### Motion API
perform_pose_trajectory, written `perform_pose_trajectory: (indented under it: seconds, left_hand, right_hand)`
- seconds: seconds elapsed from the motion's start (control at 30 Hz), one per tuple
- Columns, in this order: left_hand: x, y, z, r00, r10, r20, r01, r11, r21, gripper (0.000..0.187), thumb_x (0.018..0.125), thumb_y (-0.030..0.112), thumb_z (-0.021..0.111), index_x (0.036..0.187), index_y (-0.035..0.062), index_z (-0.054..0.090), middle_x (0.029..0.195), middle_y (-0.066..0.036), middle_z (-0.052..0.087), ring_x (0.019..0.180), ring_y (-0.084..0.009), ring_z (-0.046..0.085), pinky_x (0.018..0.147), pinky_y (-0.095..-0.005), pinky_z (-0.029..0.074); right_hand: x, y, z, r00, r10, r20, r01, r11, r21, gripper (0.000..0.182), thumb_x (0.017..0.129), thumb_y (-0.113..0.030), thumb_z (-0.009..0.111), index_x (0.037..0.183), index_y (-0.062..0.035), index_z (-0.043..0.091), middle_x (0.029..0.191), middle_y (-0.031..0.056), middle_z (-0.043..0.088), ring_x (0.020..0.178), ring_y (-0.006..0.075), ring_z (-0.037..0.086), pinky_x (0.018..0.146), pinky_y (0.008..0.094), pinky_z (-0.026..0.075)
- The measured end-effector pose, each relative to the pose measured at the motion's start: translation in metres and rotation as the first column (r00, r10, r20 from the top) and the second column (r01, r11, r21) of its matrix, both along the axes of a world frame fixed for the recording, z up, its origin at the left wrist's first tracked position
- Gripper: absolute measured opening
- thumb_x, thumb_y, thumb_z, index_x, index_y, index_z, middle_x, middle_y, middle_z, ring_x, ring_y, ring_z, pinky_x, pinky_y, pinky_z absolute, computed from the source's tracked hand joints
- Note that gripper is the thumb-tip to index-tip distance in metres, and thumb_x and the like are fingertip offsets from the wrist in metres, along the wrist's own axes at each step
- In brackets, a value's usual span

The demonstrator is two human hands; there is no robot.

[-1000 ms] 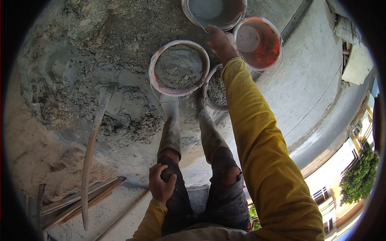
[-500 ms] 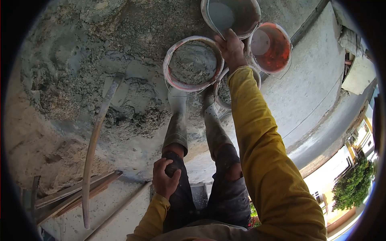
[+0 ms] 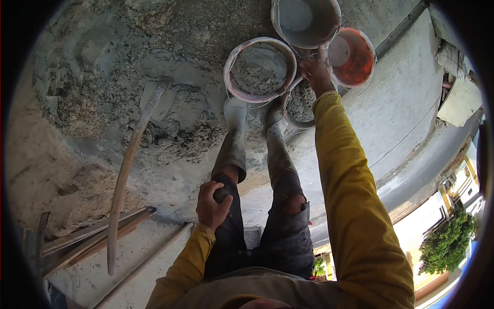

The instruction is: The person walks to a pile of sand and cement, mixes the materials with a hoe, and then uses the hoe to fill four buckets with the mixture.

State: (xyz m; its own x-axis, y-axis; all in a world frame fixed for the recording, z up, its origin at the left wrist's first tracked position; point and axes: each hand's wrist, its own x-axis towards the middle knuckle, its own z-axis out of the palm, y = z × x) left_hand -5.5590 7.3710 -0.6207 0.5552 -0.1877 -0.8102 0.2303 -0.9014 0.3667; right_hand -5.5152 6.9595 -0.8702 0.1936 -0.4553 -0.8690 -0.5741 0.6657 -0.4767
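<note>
My right hand (image 3: 317, 73) reaches out to the buckets. It is closed at the wire handle of a grey-crusted bucket (image 3: 332, 10) that holds no mortar, though the fingers show only in part. Below it stands an orange-red bucket (image 3: 363, 56), also without mortar. A bucket of wet grey mortar (image 3: 260, 69) stands by my boots. Another bucket of mortar (image 3: 300, 103) is partly hidden by that bucket and my right wrist. My left hand (image 3: 212, 206) rests over my left knee, thumb and fingers apart, holding nothing.
Wet mortar (image 3: 180, 113) spreads over the ground to the left. A long wooden tool handle (image 3: 127, 159) slopes up from it, its head sunk in the mix. Wooden planks (image 3: 98, 239) lie at lower left. A pale concrete ledge (image 3: 406, 98) runs along the right.
My right hand has moved from the rim of the grey-crusted bucket back toward me, beside its hanging handle. My left hand stays on my knee. The whole view has shifted slightly.
</note>
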Motion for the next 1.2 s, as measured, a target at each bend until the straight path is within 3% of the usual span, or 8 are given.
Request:
perform_pose_trajectory:
  seconds: [0.23, 0.33, 0.47, 0.6, 0.73, 1.03, 1.1, 1.2]
  left_hand:
    - [0.001, 0.027, 0.003, 0.999, -0.016, -0.039, 0.016, 1.000, -0.018, 0.047, 0.068, 0.024, 0.072, 0.109, 0.0032, 0.060, 0.113, -0.016, 0.055, 0.109, -0.0320, 0.054, 0.094, -0.0389, 0.044]
    - [0.004, 0.046, 0.013, 0.996, -0.070, -0.055, 0.059, 0.981, -0.186, 0.050, 0.074, 0.022, 0.069, 0.117, 0.0007, 0.056, 0.115, -0.018, 0.056, 0.111, -0.0339, 0.054, 0.097, -0.0388, 0.043]
    - [0.091, 0.051, 0.102, 0.996, -0.006, 0.094, 0.034, 0.953, -0.302, 0.045, 0.078, 0.017, 0.065, 0.118, -0.0005, 0.055, 0.115, -0.019, 0.057, 0.110, -0.0359, 0.055, 0.096, -0.0416, 0.043]
    - [0.165, 0.094, 0.206, 0.740, -0.326, 0.589, 0.256, 0.945, 0.203, 0.046, 0.076, 0.019, 0.068, 0.120, 0.0087, 0.055, 0.117, -0.011, 0.058, 0.114, -0.0311, 0.051, 0.103, -0.0450, 0.033]
    - [0.151, 0.183, 0.235, 0.762, -0.575, 0.298, 0.234, 0.674, 0.701, 0.050, 0.079, 0.030, 0.067, 0.122, 0.0097, 0.051, 0.109, -0.011, 0.063, 0.106, -0.0315, 0.058, 0.099, -0.0480, 0.039]
    - [0.056, 0.228, 0.185, 0.942, -0.332, 0.048, 0.297, 0.892, 0.339, 0.045, 0.081, 0.024, 0.066, 0.108, -0.0031, 0.043, 0.080, -0.021, 0.063, 0.074, -0.0346, 0.065, 0.067, -0.0449, 0.050]
    - [0.043, 0.217, 0.188, 0.962, 0.079, -0.261, -0.055, 0.994, 0.098, 0.047, 0.081, 0.023, 0.065, 0.108, -0.0047, 0.040, 0.076, -0.014, 0.056, 0.058, -0.0195, 0.056, 0.053, -0.0354, 0.047]
    - [-0.007, 0.234, 0.151, 0.975, 0.049, -0.215, -0.047, 0.999, 0.015, 0.051, 0.077, 0.023, 0.067, 0.109, -0.0065, 0.040, 0.080, -0.017, 0.057, 0.064, -0.0235, 0.058, 0.057, -0.0373, 0.047]
  right_hand:
    - [-0.157, 0.121, 0.171, 0.822, 0.561, -0.096, -0.558, 0.828, 0.054, 0.053, 0.091, -0.042, 0.058, 0.123, 0.0002, 0.053, 0.096, 0.0120, 0.063, 0.076, 0.0182, 0.065, 0.066, 0.0316, 0.050]
    - [-0.260, 0.175, 0.208, 0.506, 0.803, -0.315, -0.835, 0.548, 0.055, 0.050, 0.091, -0.036, 0.059, 0.117, 0.0065, 0.055, 0.094, 0.0153, 0.065, 0.084, 0.0232, 0.064, 0.074, 0.0334, 0.050]
    - [-0.292, 0.228, 0.264, 0.735, 0.671, -0.093, -0.614, 0.718, 0.328, 0.047, 0.096, -0.038, 0.047, 0.124, -0.0010, 0.053, 0.110, 0.0188, 0.063, 0.107, 0.0285, 0.058, 0.091, 0.0379, 0.045]
    - [-0.276, 0.253, 0.283, 0.457, 0.874, 0.167, -0.887, 0.434, 0.155, 0.059, 0.097, -0.044, 0.042, 0.131, 0.0042, 0.046, 0.121, 0.0252, 0.056, 0.115, 0.0316, 0.054, 0.095, 0.0384, 0.043]
    - [-0.261, 0.271, 0.270, 0.221, 0.975, -0.005, -0.944, 0.215, 0.251, 0.063, 0.096, -0.049, 0.038, 0.117, 0.0073, 0.055, 0.114, 0.0310, 0.059, 0.116, 0.0421, 0.052, 0.095, 0.0430, 0.041]
    - [-0.268, 0.289, 0.262, 0.187, 0.958, -0.218, -0.982, 0.184, -0.034, 0.055, 0.085, -0.045, 0.058, 0.113, 0.0009, 0.059, 0.111, 0.0277, 0.059, 0.111, 0.0405, 0.055, 0.093, 0.0451, 0.044]
    - [-0.274, 0.302, 0.260, 0.302, 0.931, -0.206, -0.952, 0.285, -0.108, 0.057, 0.080, -0.046, 0.064, 0.115, -0.0005, 0.059, 0.113, 0.0269, 0.059, 0.110, 0.0388, 0.056, 0.092, 0.0427, 0.045]
    - [-0.274, 0.324, 0.245, 0.327, 0.943, -0.064, -0.935, 0.312, -0.169, 0.041, 0.085, -0.034, 0.061, 0.106, 0.0013, 0.062, 0.101, 0.0228, 0.066, 0.098, 0.0342, 0.064, 0.083, 0.0399, 0.050]
